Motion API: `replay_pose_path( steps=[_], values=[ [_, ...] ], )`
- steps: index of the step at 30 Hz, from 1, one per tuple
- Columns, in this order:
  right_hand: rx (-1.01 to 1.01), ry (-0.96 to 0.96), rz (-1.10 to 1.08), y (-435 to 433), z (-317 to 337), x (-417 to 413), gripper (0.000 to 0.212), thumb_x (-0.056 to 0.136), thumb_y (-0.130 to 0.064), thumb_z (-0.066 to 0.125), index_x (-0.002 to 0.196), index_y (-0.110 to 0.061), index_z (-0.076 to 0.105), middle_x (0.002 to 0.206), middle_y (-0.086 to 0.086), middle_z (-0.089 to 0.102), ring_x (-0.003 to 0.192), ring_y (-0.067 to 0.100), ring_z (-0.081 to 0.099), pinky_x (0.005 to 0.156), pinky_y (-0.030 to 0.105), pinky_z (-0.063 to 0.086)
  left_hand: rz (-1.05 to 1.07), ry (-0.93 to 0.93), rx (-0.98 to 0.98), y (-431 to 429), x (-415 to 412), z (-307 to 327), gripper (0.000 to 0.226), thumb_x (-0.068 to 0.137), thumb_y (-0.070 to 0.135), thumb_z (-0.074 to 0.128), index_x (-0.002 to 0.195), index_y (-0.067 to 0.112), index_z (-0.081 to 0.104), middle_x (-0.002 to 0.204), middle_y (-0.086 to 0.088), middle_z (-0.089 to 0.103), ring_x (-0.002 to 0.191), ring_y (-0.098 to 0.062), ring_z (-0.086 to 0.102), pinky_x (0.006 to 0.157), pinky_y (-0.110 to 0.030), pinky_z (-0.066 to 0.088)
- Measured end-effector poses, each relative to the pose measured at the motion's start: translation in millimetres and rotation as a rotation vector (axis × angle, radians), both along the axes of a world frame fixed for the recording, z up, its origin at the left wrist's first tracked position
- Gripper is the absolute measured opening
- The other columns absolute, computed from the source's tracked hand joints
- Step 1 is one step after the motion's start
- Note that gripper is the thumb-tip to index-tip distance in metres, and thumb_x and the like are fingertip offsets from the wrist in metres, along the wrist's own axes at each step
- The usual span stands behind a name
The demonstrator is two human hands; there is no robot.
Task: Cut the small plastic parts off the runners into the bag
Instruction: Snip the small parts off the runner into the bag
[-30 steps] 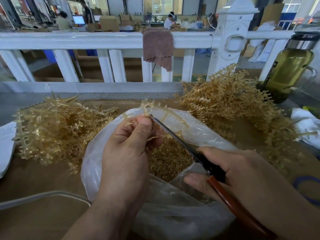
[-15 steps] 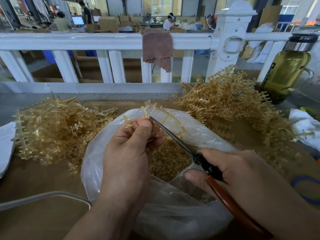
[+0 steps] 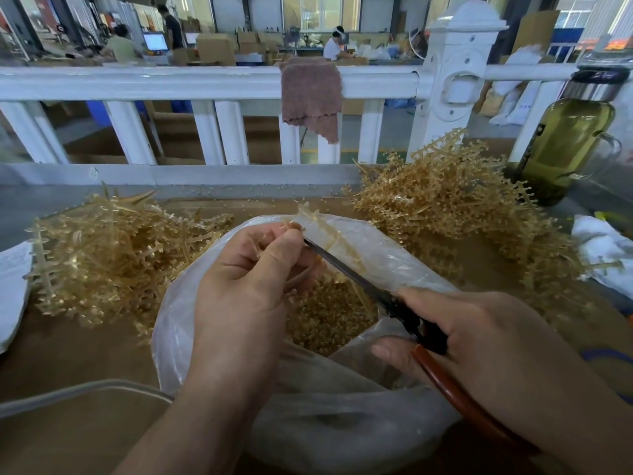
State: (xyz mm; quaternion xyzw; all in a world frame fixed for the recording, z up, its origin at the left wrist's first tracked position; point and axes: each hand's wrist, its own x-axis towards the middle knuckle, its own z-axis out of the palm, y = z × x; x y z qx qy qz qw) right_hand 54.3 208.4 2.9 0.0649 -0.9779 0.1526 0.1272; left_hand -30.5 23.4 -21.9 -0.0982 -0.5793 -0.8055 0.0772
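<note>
Runner being snipped over the open bag, both hands occupied.

Nearest, right hand [image 3: 479,344]: fingers curled round the red-brown handles of the scissors [image 3: 346,267], dark blade angled up and left; cannot tell whether the blades are parted. Left hand [image 3: 246,286] pinches a runner [image 3: 327,231] between thumb and curled fingers, above the bag's far rim, and the blade tip meets the runner right at the thumb. Clear plastic bag [image 3: 359,426] sits open beneath both hands on the brown table [image 3: 68,358], with a heap of small amber parts [image 3: 329,317] inside. Left of the bag, a pile of runners [image 3: 113,248]; right of it, a taller pile [image 3: 452,200]. Beyond: white railing [image 3: 205,82] with a pinkish cloth [image 3: 310,94] draped over it. Green-tinted bottle [image 3: 565,142] far right.
</note>
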Motion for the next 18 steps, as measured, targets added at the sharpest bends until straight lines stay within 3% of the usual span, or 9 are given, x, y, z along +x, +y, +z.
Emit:
replay_pose_path(
  steps=[4, 7, 12, 18],
  values=[
    [-0.049, -0.022, 0.012, 0.0, 0.4, -0.2, 0.060, 0.073, -0.086, 0.032, 0.098, -0.041, 0.063, 0.066, -0.019, 0.060, 0.062, 0.001, 0.059, 0.054, 0.020, 0.044, 0.040, 0.034, -0.025, 0.2, 1.1, -0.8, 0.016, 0.097, 0.018, 0.064, 0.085, 0.020, 0.073, 0.082, -0.004, 0.077, 0.078, -0.017, 0.075, 0.068, -0.019, 0.056],
    [-0.191, -0.039, 0.044, 0.0, 1.8, 1.1, 0.059, 0.073, -0.088, 0.037, 0.099, -0.042, 0.064, 0.069, -0.017, 0.062, 0.065, -0.001, 0.062, 0.057, 0.015, 0.045, -0.008, 0.040, 0.037, -0.2, 0.3, 0.0, 0.017, 0.098, 0.019, 0.062, 0.083, 0.024, 0.069, 0.078, -0.004, 0.072, 0.078, -0.019, 0.071, 0.072, -0.024, 0.056],
    [-0.214, -0.048, 0.070, -0.2, 5.4, 1.4, 0.058, 0.075, -0.088, 0.040, 0.108, -0.046, 0.064, 0.075, -0.021, 0.061, 0.070, -0.004, 0.061, 0.059, 0.015, 0.044, -0.109, 0.062, 0.092, -0.3, -0.1, 1.5, 0.015, 0.096, 0.020, 0.065, 0.082, 0.022, 0.064, 0.075, 0.001, 0.066, 0.077, -0.016, 0.067, 0.076, -0.034, 0.051],
    [-0.180, -0.074, 0.063, 1.0, 7.6, 2.0, 0.057, 0.075, -0.086, 0.039, 0.107, -0.047, 0.064, 0.078, -0.022, 0.063, 0.075, -0.004, 0.061, 0.060, 0.018, 0.046, -0.062, 0.066, 0.090, 0.9, 4.1, 1.3, 0.006, 0.086, 0.027, 0.069, 0.080, 0.026, 0.072, 0.087, -0.006, 0.074, 0.083, -0.018, 0.072, 0.071, -0.026, 0.058]
  ],
)
